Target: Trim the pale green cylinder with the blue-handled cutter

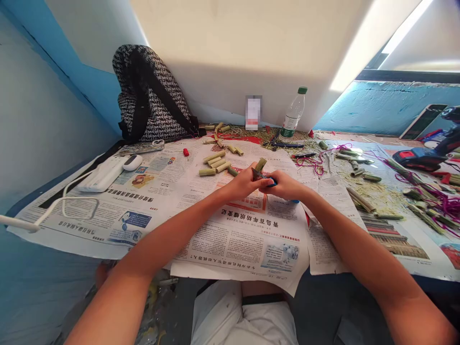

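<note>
We hold a short green stick (260, 165) in our left hand (244, 183). Our fingers are closed around its bottom end, and its top pokes up and leans a little to the right. Our right hand (285, 186) is right next to the left one, almost touching it. It is closed around a small tool with a blue handle (273, 181). The dark tip of the tool sits against the stick. Both hands hover just above the newspaper (230, 230) that covers the table.

A little pile of cut sticks (215, 164) lies just behind our left hand. Farther back stand a water bottle (293, 114) and a black and white backpack (151, 96). A white charger box (102, 173) lies on the left.
</note>
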